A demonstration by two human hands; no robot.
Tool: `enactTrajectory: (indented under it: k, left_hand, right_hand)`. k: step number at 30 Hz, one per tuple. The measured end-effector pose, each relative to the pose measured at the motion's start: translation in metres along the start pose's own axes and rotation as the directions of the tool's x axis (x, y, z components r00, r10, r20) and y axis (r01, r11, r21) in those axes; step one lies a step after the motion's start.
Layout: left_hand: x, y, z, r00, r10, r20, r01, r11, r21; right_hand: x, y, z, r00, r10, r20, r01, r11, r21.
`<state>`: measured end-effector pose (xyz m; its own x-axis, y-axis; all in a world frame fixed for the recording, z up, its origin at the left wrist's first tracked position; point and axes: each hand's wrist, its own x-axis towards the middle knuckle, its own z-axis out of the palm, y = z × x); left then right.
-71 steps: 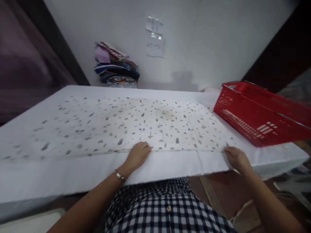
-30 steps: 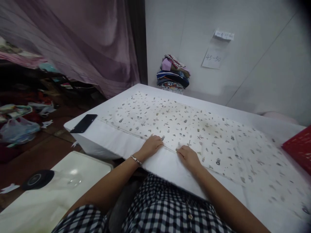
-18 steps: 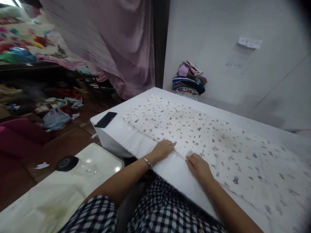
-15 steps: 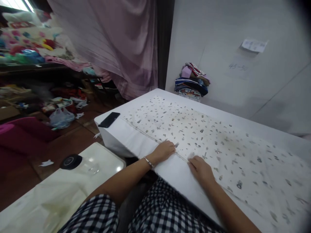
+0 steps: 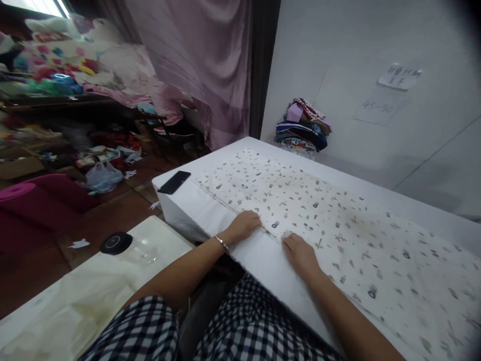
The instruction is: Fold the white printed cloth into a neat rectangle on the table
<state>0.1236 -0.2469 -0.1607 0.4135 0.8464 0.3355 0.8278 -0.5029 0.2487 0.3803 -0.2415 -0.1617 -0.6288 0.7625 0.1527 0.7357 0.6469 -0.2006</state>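
Note:
A white cloth with small dark printed motifs (image 5: 319, 210) lies flat across a white-covered table (image 5: 180, 210). My left hand (image 5: 243, 224) rests palm down on the cloth's near seam, a bracelet on its wrist. My right hand (image 5: 298, 250) presses flat on the same seam, a short way to the right. Neither hand holds anything; the fingers lie loosely together on the fabric.
A black phone (image 5: 174, 182) lies at the table's left corner. A pile of folded clothes (image 5: 303, 129) sits against the wall at the far end. A low white table (image 5: 75, 291) with a black round object (image 5: 115, 242) stands at my left. Clutter covers the floor beyond.
My right hand slid left along the seam from the cloth's right corner to close beside my left hand. My view turned left, and the red basket left the frame.

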Motion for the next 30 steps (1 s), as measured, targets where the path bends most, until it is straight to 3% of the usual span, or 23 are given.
enactTrajectory:
  k: [6, 16, 22, 30]
  left_hand:
    - [-0.008, -0.006, -0.003, 0.999, 0.038, -0.012, -0.038, 0.999, -0.037]
    - [-0.011, -0.018, -0.011, 1.000, -0.003, -0.013, 0.003, 1.000, -0.022]
    - [-0.014, -0.019, -0.013, 1.000, -0.009, 0.010, 0.009, 1.000, -0.005]
    - [-0.020, -0.037, -0.020, 1.000, -0.006, 0.002, 0.006, 1.000, -0.020]
  right_hand:
    - [-0.003, 0.001, 0.005, 0.997, -0.062, -0.045, 0.063, 0.998, 0.022]
    - [0.015, -0.009, 0.008, 0.998, -0.062, -0.011, 0.063, 0.998, 0.019]
    - [0.013, -0.007, 0.014, 0.986, -0.147, -0.081, 0.152, 0.987, 0.059]
    - [0.029, -0.020, 0.012, 0.986, -0.152, -0.074, 0.156, 0.986, 0.061]
